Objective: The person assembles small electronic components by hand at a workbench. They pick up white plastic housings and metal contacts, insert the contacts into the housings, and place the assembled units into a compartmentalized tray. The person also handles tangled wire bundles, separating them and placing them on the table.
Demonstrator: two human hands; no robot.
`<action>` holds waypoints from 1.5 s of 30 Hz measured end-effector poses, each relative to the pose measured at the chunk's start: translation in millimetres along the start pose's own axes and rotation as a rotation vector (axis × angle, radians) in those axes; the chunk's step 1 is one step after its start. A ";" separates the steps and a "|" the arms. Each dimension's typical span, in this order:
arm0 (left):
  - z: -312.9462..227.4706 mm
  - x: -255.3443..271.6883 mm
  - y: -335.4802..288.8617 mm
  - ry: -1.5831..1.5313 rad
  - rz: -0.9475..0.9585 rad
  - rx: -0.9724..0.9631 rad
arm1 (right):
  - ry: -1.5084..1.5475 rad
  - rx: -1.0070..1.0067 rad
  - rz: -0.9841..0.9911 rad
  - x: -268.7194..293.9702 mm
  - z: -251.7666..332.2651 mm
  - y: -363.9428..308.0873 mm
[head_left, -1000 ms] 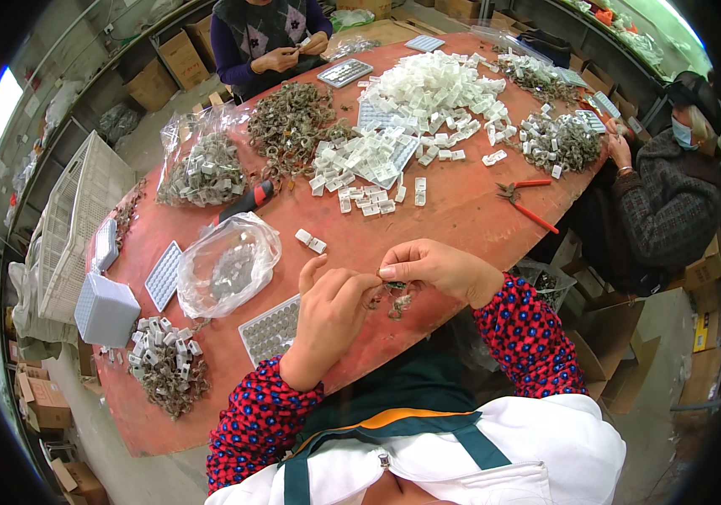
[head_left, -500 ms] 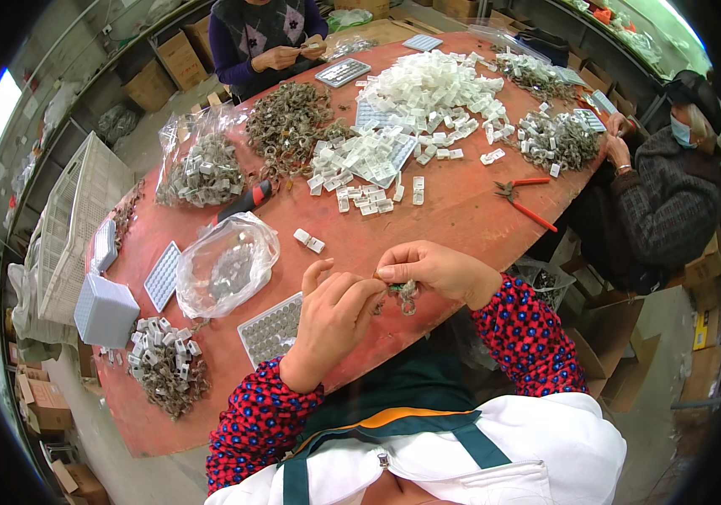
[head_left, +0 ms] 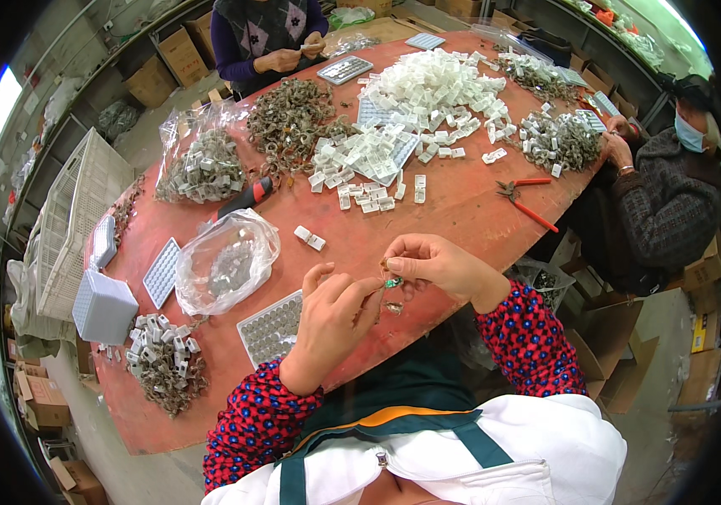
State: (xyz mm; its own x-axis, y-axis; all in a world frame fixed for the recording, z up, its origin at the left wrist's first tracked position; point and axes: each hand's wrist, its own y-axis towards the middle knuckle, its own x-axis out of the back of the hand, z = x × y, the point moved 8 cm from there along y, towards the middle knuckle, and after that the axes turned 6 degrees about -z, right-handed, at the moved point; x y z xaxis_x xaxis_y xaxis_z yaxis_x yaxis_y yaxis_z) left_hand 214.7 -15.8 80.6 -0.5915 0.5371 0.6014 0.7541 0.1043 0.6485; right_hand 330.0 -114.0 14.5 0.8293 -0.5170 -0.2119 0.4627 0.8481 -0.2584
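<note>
Over the front edge of the red table, my left hand (head_left: 335, 320) and my right hand (head_left: 438, 268) work close together, both pinching. Between their fingertips is a small electronic part with a green piece (head_left: 393, 283), too small to make out fully. My right thumb and forefinger grip its upper, brownish end, while my left fingertips touch its left side. Just below, a small greyish bit (head_left: 394, 309) shows near the table edge; whether it hangs from the part I cannot tell. Partly behind my left hand lies a tray of round metallic pieces (head_left: 270, 328).
A clear plastic bag (head_left: 230, 265), red-handled pliers (head_left: 522, 202) and a pile of white plastic housings (head_left: 432, 88) lie on the table (head_left: 453, 223). Wired parts (head_left: 167, 366) are heaped left, beside stacked trays (head_left: 104, 307). Co-workers sit far side (head_left: 272, 38) and right (head_left: 672, 202).
My right hand has risen slightly and shifted right. The green piece shows more plainly between my fingers, and the grey wire loop that hung beneath is no longer seen as before.
</note>
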 end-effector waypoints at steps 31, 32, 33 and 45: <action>39.3 -57.9 -53.7 -1.367 -0.032 1.205 | 0.331 0.026 -0.123 -7.8 -39.9 -7.1; 39.9 -57.1 -53.6 -1.314 -0.037 1.189 | 0.330 0.022 -0.119 -7.8 -39.7 -7.6; 40.3 -56.9 -54.0 -1.262 -0.041 1.173 | 0.328 0.018 -0.115 -7.7 -39.4 -8.4; 29.7 -27.2 -32.7 -0.571 0.075 0.674 | 0.298 -0.079 -0.140 -3.6 -48.3 -10.5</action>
State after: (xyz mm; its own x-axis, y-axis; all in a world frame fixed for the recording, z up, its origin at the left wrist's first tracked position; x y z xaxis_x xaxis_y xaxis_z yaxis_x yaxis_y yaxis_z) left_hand 214.6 -8.9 29.2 -0.4364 0.8795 0.1896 0.8997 0.4259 0.0955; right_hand 307.0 -126.7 -27.6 0.6260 -0.6493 -0.4320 0.5307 0.7606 -0.3741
